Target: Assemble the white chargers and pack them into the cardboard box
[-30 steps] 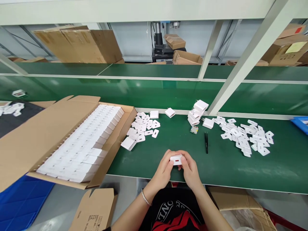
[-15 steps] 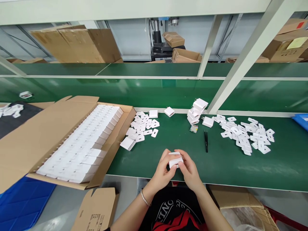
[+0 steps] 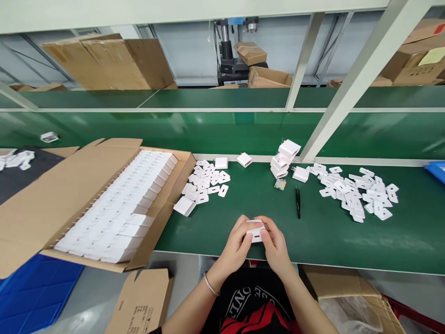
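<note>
Near the bench's front edge, a white charger housing is gripped between both hands. My left hand closes on its left side, and my right hand closes on its right, thumbs at the near end. That near end carries a cover with a dark red slot. Beyond my hands lie black tweezers and a small circuit board. Behind the board stands a stack of white charger housings, with a single one beside it. Loose white end covers are spread to the left, more covers to the right.
An open carton with rows of white housings covers the left side. A slanted white post rises behind the bench. Below the front edge are a cardboard box with plastic lining and a flat carton. Blue trays sit lower left.
The housing in my hands has turned slightly, and its near end now shows a cover with a dark red slot instead of a gap. My thumbs have shifted a little. The view moved slightly.
</note>
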Demonstrator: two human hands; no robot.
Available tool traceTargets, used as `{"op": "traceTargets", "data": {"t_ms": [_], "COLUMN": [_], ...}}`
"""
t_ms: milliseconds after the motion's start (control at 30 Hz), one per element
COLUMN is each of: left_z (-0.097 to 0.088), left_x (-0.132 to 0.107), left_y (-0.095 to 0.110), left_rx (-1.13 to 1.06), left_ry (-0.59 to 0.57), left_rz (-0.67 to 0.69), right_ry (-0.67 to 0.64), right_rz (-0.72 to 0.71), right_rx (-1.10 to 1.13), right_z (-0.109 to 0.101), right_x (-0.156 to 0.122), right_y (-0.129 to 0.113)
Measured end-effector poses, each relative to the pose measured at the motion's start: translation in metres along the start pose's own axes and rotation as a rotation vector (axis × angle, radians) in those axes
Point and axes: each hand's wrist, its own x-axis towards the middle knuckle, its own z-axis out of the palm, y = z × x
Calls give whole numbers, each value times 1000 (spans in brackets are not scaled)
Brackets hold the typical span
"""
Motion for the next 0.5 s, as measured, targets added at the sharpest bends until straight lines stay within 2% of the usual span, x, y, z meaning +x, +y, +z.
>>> {"op": "traceTargets", "data": {"t_ms": [233, 400, 500], "left_z": [0, -1, 0], "left_x": [1, 0, 1], "left_y": [-3, -2, -1], "left_rx": [-43, -62, -83], "left_ry": [77, 58, 48], "left_rz": [7, -1, -52], "right_ry": [-77, -42, -7], "right_rz": [9, 4, -3], "right_rx": [-86, -101, -63], "right_z": [-1, 2, 3], "right_x": [-1, -3, -2], "right_y": [1, 3, 3]}}
